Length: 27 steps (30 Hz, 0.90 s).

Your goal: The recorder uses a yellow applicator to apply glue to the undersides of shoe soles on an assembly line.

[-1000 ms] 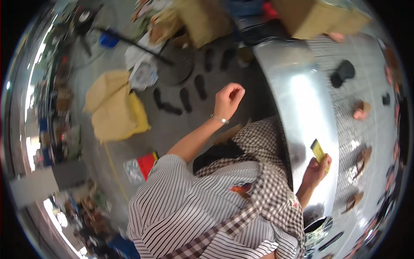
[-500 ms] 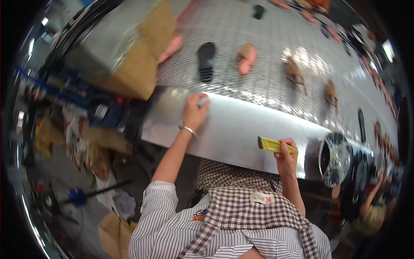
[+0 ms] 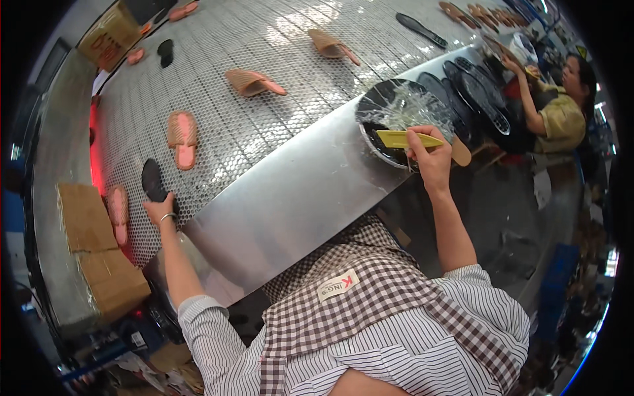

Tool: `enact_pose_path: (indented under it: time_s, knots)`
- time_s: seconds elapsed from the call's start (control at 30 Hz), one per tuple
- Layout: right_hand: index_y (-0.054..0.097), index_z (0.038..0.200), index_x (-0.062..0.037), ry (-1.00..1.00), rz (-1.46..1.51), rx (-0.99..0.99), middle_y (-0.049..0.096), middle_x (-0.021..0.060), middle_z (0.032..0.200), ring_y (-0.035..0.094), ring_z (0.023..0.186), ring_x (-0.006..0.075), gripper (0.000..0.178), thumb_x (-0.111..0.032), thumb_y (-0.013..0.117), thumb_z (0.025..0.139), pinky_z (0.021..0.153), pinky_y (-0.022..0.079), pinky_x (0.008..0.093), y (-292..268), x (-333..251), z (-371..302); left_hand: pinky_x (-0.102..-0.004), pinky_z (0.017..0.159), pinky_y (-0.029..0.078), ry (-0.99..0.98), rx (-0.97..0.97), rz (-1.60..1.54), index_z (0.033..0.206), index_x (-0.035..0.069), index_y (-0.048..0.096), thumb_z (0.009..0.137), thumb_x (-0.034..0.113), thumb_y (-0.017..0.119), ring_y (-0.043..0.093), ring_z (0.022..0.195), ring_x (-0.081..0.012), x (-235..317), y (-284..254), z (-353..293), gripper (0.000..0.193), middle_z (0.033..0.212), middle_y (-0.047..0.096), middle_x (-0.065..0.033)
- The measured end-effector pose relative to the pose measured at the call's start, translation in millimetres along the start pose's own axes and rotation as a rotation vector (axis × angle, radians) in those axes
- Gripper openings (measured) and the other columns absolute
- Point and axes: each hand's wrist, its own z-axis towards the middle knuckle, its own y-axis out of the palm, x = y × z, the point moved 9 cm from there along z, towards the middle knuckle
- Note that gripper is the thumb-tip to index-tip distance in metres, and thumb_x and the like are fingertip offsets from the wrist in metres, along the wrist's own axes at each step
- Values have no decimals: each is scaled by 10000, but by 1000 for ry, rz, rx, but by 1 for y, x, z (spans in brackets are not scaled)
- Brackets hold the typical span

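My left hand (image 3: 158,208) has closed on the near end of a black shoe sole (image 3: 153,178) lying on the mesh conveyor belt (image 3: 231,142). In my right hand (image 3: 430,158) is a flat yellow brush (image 3: 394,139), pinched by its handle. The brush's bristle end is over or inside a round container lined with crinkled clear plastic (image 3: 416,105); the bristles themselves are hard to make out. Beside the sole lie a woven tan upper with a pink insole (image 3: 183,142) and another pink-and-tan piece (image 3: 117,210).
A smooth metal ledge (image 3: 290,208) runs between me and the belt. Cardboard boxes (image 3: 109,270) stand at the left. More woven uppers (image 3: 251,83) and a black sole (image 3: 421,30) lie farther along. Several black soles (image 3: 472,92) sit right of the container, near a co-worker (image 3: 561,109).
My view has turned to the right. My left hand has gone from the metal ledge to the black sole and taken hold of it. My right hand has brought the brush to the plastic-lined container.
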Motion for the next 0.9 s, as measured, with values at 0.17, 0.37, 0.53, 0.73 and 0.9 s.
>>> enact_pose_path:
  time_s: [0.17,0.37,0.53,0.73,0.9]
  knots:
    - [676,908,-28,-46,-279,-24,660,24,717,599,624,61,125,-149,689,878,564,465,221,-11,8,2,-321,748,547,-75,-340,-1094,1201,-48,587,755,242,810,657,848,-225,10,-11,-33,577,1039,669,-104]
    - [670,905,-13,-56,-376,-132,672,77,735,627,636,111,156,-162,692,862,579,482,265,3,17,8,-410,929,496,-105,-499,-1447,1311,34,493,938,242,588,615,979,-200,25,-80,-144,437,1100,613,-75]
    - [666,919,-12,-149,-312,-83,628,2,684,554,580,43,145,-155,676,895,511,431,212,3,11,8,-501,1013,466,-60,-871,-1848,1280,62,490,986,174,491,609,983,-180,53,-84,-209,315,1042,598,-55]
    - [667,897,-12,-73,-369,-130,674,73,739,624,641,96,155,-165,681,877,581,486,257,5,19,7,-447,1017,486,68,-1149,-1924,1230,8,534,1012,225,468,615,1053,-258,113,-108,-279,315,1145,627,-167]
    - [665,889,-11,34,-315,-80,662,67,684,610,599,96,166,-173,690,868,559,476,262,2,25,5,-494,898,522,-202,-1353,-2091,1425,34,385,1014,416,332,604,1102,-336,139,-102,-317,563,1331,517,-226]
